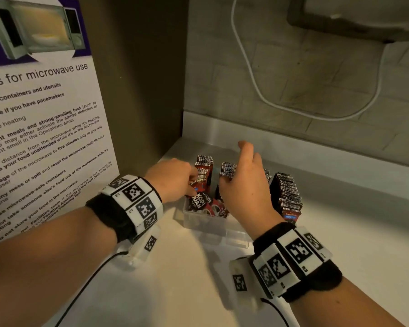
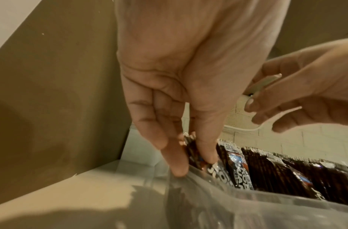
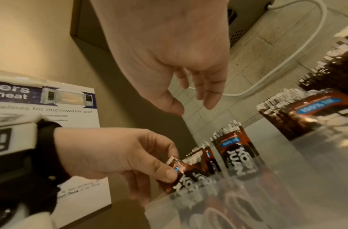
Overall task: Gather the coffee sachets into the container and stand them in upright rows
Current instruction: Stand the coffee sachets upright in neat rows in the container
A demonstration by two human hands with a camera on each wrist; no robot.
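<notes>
A clear plastic container [image 1: 204, 224] stands on the counter near the corner. It holds red-brown coffee sachets: a left row [image 1: 204, 167], a middle row [image 1: 228, 169] and a long right row [image 1: 288, 194] stand upright. A few sachets [image 1: 202, 204] lean loosely at the front left. My left hand [image 1: 193, 182] reaches in at the left side and pinches a leaning sachet [image 3: 181, 171] between thumb and fingers [image 2: 175, 161]. My right hand [image 1: 235, 166] hovers over the middle row, fingers relaxed and apart, holding nothing [image 3: 190, 99].
A microwave-use poster [image 1: 40, 114] and a brown panel [image 1: 139, 79] wall in the left side. A tiled wall with a hanging white cable [image 1: 255, 74] and a raised ledge run behind. An appliance [image 1: 354, 17] hangs at upper right. Pale countertop [image 1: 175, 284] lies in front.
</notes>
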